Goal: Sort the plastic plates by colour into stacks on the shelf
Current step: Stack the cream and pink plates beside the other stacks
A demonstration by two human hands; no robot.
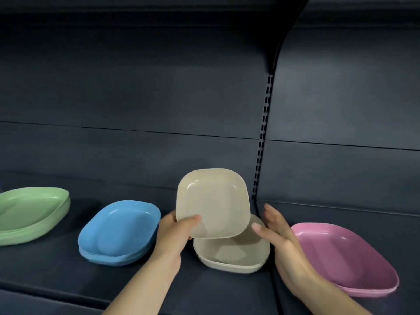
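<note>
Holding a beige plate (pixel 213 202) by its near-left corner, my left hand (pixel 175 230) has the thumb curled over the rim and the other fingers hidden beneath it. The plate is lifted and tilted towards me, hanging just above the beige stack (pixel 231 253) on the shelf (pixel 68 280) and overlapping its far edge.

My right hand (pixel 276 230) is open, fingers straight and loosely together, holding nothing; it stands just right of the stack, and I cannot tell whether a fingertip touches the rim.

The other colours are already grouped: a green stack (pixel 31 214) far left, a blue stack (pixel 119 230) beside my left wrist, a pink stack (pixel 341 258) to the right past the shelf upright.

I judge this plate to be light and stiff: one corner pinch carries it tilted with no sag. The plastic looks smooth and slightly glossy, so a thumb-only grip could slide if I swing it quickly. It should not break if dropped, but it could skate off the pile. The raised rim is the place to hold, thumb on top, fingers under. With rounded square sides it nests only when its corners line up, so I would steady the far edge with my right hand and settle it squarely.
</note>
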